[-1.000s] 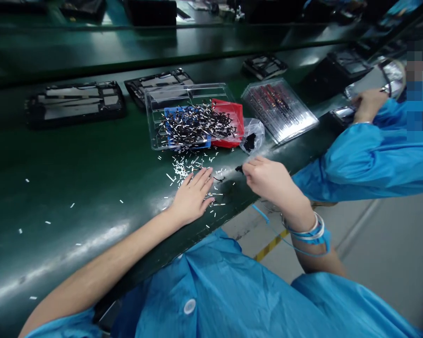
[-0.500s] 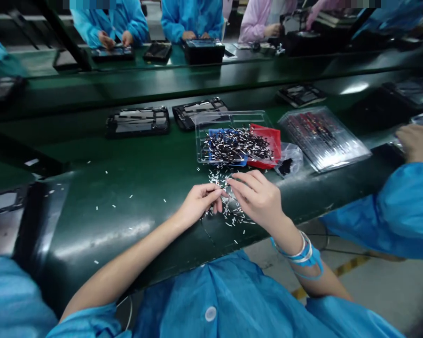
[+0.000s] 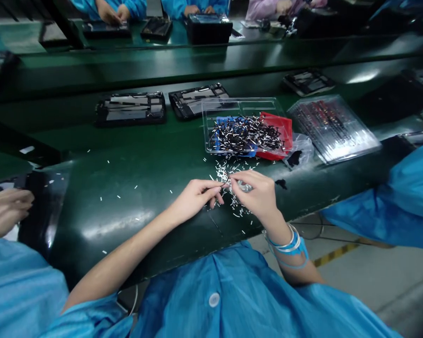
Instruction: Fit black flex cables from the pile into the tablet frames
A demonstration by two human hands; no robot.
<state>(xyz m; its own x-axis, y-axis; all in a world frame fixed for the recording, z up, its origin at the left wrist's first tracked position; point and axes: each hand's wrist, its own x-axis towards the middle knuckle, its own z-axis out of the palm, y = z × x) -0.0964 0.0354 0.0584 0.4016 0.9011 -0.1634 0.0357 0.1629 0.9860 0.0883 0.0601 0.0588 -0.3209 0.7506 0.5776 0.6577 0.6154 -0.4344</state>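
My left hand (image 3: 205, 193) pinches a thin dark strip (image 3: 223, 185) between thumb and forefinger above the bench. At its right, my right hand (image 3: 255, 188) has thumb and forefinger pressed together by the strip's end; whether a small piece is between them is too small to tell. Many short white slivers (image 3: 237, 210) lie scattered under and around both hands. Beyond them stands a clear plastic tray (image 3: 205, 136) heaped with small black strips with pale ends (image 3: 245, 134), over a blue bin and a red bin (image 3: 285, 124).
Clear trays (image 3: 338, 129) are stacked at the right, beside a plastic bag (image 3: 301, 148) with black bits. Opened device housings (image 3: 131, 109) lie along the back of the green bench (image 3: 127, 155). A co-worker's hand (image 3: 7, 211) is at the left; other people sit opposite.
The view has tilted downward. A dark clump now shows on the bench right of my right hand. A co-worker's hand has appeared at left. My hands stay together over the slivers.
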